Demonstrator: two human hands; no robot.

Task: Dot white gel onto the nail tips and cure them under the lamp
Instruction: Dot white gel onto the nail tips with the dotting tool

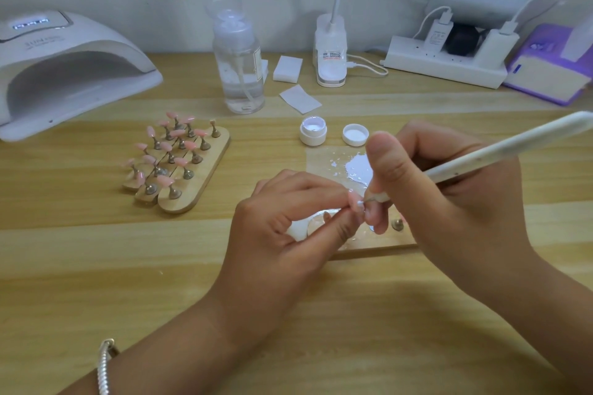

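My left hand [288,218] pinches a small pink nail tip [355,202] between thumb and fingers. My right hand [442,189] grips a white dotting pen [500,151], its fine point touching the tip. Behind them lies a clear palette sheet [324,160] with a puddle of white gel [359,167]. The open white gel jar [313,130] and its lid [355,135] stand just beyond. Several pink nail tips on metal stands fill the wooden holders [211,170] at left. The white curing lamp [64,74] sits at the far left.
A clear pump bottle [239,64], white wipes [287,68], a desk lamp base [330,54], a power strip [446,64] with chargers and a purple box [548,70] line the back. A wooden strip [375,245] with a metal stand [398,224] lies under my hands.
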